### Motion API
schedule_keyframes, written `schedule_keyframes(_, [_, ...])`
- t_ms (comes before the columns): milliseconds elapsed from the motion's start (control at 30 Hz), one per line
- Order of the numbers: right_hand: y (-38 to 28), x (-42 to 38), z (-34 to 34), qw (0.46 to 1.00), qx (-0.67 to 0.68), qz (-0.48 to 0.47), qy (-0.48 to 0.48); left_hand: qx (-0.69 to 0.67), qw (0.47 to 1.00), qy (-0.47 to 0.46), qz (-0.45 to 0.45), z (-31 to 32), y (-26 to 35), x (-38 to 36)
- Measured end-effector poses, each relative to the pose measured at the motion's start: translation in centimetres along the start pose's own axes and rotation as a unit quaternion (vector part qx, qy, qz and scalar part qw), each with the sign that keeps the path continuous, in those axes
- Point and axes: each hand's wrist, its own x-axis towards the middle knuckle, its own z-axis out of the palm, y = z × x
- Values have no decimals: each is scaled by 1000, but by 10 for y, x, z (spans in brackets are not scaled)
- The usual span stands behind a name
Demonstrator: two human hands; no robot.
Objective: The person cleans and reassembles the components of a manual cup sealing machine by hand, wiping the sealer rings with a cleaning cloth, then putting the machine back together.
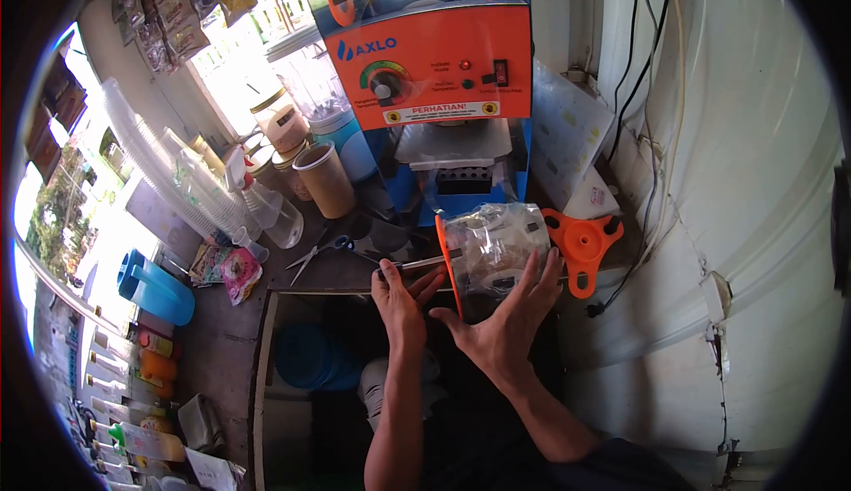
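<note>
A roll of clear printed plastic film [496, 241] lies sideways at the counter's front edge, with an orange flange [449, 265] on its left end. My right hand [510, 318] grips the roll from the near side, fingers over the film and thumb toward the flange. From the flange a thin metal rod [436, 261] sticks out to the left. My left hand [403, 305] has this rod between thumb and fingers; its grip is partly hidden. Just right of the roll is a three-armed orange holder [582, 245], apart from my hands.
An orange and blue AXLO sealing machine [430, 66] stands behind the roll. Scissors [317, 254], a spray bottle [277, 216], a brown tub [325, 181] and stacked plastic cups [168, 159] are to the left. A blue jug [155, 289] sits farther left. Cables [651, 128] hang along the right wall.
</note>
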Motion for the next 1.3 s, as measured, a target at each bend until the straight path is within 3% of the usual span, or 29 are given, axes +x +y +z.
schedule_keyframes(67, [-1, 5, 9, 998, -17, 47, 24, -6, 1000, 0, -1, -3, -1, 1])
schedule_keyframes(267, [-7, 17, 9, 999, -25, 18, 41, -31, 996, 68, 38, -20, 7, 5])
schedule_keyframes(333, [-7, 17, 12, 996, -56, 34, 56, 52, 996, 54, 44, -39, 19, 6])
schedule_keyframes(367, [-6, 17, 12, 997, -50, 21, 56, 51, 992, 93, 61, -47, 20, 4])
schedule_keyframes(433, [-8, 13, 18, 999, -30, 3, 45, 104, 994, 25, 35, -62, 21, 2])
schedule_keyframes(467, [-8, 11, 20, 998, -31, -3, 51, 102, 993, 38, 39, -69, 29, 0])
schedule_keyframes(567, [-3, 14, 18, 995, -50, -23, 79, 3, 998, 7, -57, -64, 33, 8])
schedule_keyframes(733, [-4, 16, 21, 996, -32, -10, 86, 59, 995, 77, 3, -78, 42, 9])
schedule_keyframes(800, [-3, 18, 21, 996, -36, -7, 86, 91, 994, 62, 13, -86, 62, -3])
schedule_keyframes(867, [-2, 16, 23, 996, -31, -6, 81, 137, 979, 117, 98, -109, 74, -3])
schedule_keyframes(1000, [1, 16, 29, 993, -44, -31, 102, 89, 964, 215, 129, -157, 114, -3])
schedule_keyframes(1133, [1, 12, 30, 996, 4, 11, 84, 119, 923, 277, 239, -215, 159, -26])
schedule_keyframes(1300, [6, 13, 27, 996, -18, -3, 88, 95, 902, 362, 215, -348, 194, -57])
